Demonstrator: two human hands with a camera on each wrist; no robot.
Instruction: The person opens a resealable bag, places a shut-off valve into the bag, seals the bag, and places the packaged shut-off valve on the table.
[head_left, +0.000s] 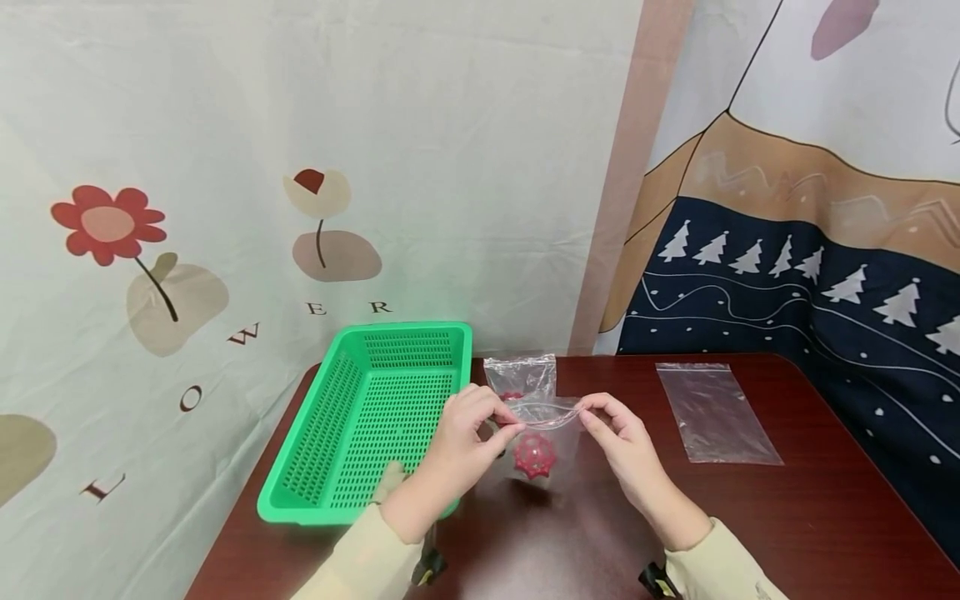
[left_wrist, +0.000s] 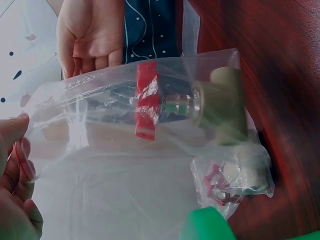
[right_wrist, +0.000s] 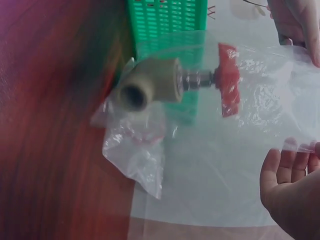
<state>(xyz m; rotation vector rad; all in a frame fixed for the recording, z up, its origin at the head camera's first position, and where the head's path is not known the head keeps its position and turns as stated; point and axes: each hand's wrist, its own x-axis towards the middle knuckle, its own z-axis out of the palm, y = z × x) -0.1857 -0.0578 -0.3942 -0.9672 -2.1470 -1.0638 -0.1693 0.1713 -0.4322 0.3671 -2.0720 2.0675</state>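
A clear plastic bag hangs between both hands, its top edge slightly parted. Inside is a valve with a red handwheel and a beige pipe body; in the right wrist view the red wheel is nearer the bag's mouth than the body. My left hand pinches the bag's left top corner between thumb and fingers. The opposite corner is pinched by my right hand. Behind it, a second clear bag with a red-wheeled valve lies on the table.
A green perforated basket stands on the left of the dark red table. On the right lies a flat clear bag. A printed cloth hangs behind the table.
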